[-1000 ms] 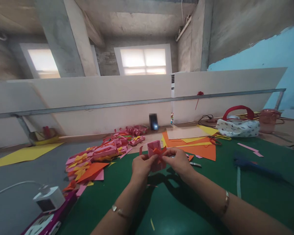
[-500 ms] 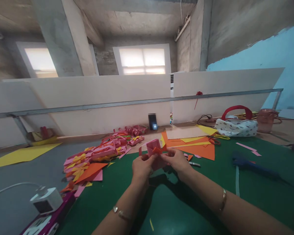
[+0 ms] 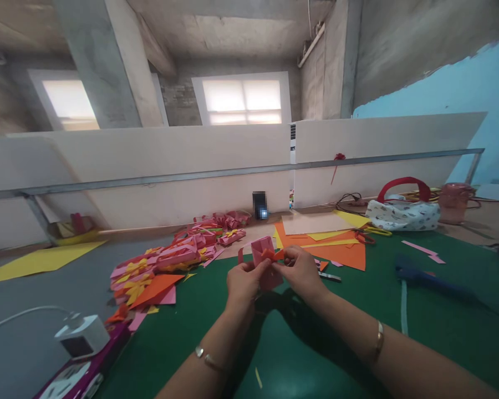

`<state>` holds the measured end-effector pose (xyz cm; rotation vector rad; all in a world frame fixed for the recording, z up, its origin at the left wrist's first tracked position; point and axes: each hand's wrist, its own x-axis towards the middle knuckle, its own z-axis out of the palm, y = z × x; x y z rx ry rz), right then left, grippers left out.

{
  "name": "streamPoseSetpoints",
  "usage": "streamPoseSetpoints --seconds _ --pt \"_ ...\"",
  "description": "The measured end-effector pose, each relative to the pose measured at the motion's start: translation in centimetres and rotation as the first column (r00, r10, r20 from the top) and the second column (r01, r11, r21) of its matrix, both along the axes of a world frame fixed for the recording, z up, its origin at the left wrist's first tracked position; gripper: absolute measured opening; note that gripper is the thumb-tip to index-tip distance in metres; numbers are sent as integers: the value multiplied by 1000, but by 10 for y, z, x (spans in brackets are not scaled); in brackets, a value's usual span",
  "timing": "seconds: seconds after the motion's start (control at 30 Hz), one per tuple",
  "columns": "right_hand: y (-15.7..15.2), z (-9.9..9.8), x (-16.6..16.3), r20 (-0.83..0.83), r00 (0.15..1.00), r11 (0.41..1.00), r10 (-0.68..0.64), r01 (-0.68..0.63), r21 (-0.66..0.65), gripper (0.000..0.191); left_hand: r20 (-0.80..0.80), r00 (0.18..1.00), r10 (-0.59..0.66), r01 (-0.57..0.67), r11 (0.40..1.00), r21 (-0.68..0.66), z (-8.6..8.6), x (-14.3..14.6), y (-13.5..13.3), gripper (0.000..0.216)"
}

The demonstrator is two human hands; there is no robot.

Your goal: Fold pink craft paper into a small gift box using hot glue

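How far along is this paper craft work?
Done: a pile of pink pieces with yellow flowers lies on the left. In hand: left hand and right hand hold a pink paper piece with an orange bit. Left: uncut orange sheets.

A green mat (image 3: 316, 343) covers the lower right of the frame, laid on a grey table (image 3: 33, 310) that shows bare at lower left. At centre left lies a heap of pink paper pieces with yellow and orange flowers (image 3: 166, 260). Orange and yellow sheets (image 3: 332, 246) lie right of centre, at the mat's far edge — a patterned bag with a red handle (image 3: 403, 213) sits beyond them at right. A dark blue tool (image 3: 424, 277) lies on the mat at right. A yellow sheet (image 3: 37, 260) lies at far left — a white box (image 3: 81, 335) sits at lower left.
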<state>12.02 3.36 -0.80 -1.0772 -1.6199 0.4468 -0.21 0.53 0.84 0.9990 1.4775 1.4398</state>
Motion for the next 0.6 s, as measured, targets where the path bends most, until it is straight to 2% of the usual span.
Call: streamPoseSetpoints --seconds 0.33,0.5,0.6 --pt "-3 7 2 87 996 999 12 -16 46 17 43 999 -28 28 1000 -4 -5 1 2 34" --pt "-1 8 3 -33 999 999 33 -32 28 14 91 995 -43 42 999 8 -7 -4 6 36" --pt "9 14 18 -140 989 999 -54 55 -1 9 102 994 -45 45 999 9 -5 -9 6 37"
